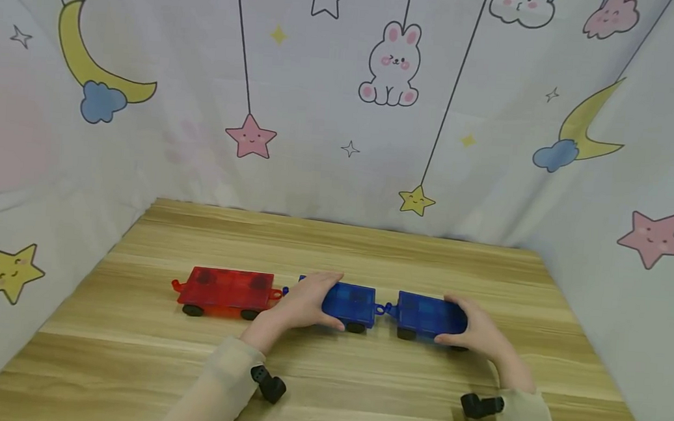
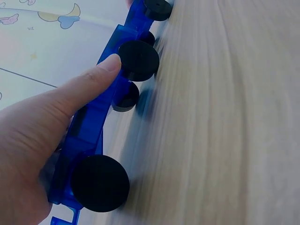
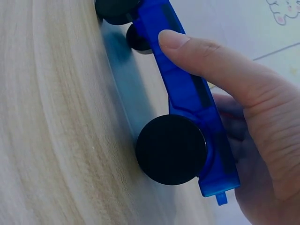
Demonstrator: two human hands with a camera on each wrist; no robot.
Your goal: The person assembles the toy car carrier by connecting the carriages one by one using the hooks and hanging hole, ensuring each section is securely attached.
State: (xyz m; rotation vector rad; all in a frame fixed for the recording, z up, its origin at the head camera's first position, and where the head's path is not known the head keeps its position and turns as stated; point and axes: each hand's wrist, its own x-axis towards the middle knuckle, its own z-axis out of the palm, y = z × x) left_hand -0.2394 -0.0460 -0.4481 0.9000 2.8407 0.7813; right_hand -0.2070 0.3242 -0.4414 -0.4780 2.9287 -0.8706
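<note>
Three translucent toy wagons with black wheels stand in a row in the head view. At the left is the red toy wagon (image 1: 226,287), with a hook at one end and a ring at the other. My left hand (image 1: 306,301) grips the middle blue toy wagon (image 1: 354,303) across its width, thumb along the near side (image 2: 91,117). On the right-hand blue toy wagon (image 1: 426,313), my right hand (image 1: 478,331) holds the right end between thumb and fingers. Between the two blue wagons, a ring (image 1: 379,309) and a hook (image 1: 389,309) overlap. My left hand partly covers the middle wagon's left end.
The wagons are on a wood-grain table (image 1: 360,382). A white cloth (image 1: 321,105) printed with moons, stars and a rabbit hangs behind the table and along both sides. A black wrist device (image 1: 268,384) is worn at my left sleeve, another (image 1: 482,406) at my right.
</note>
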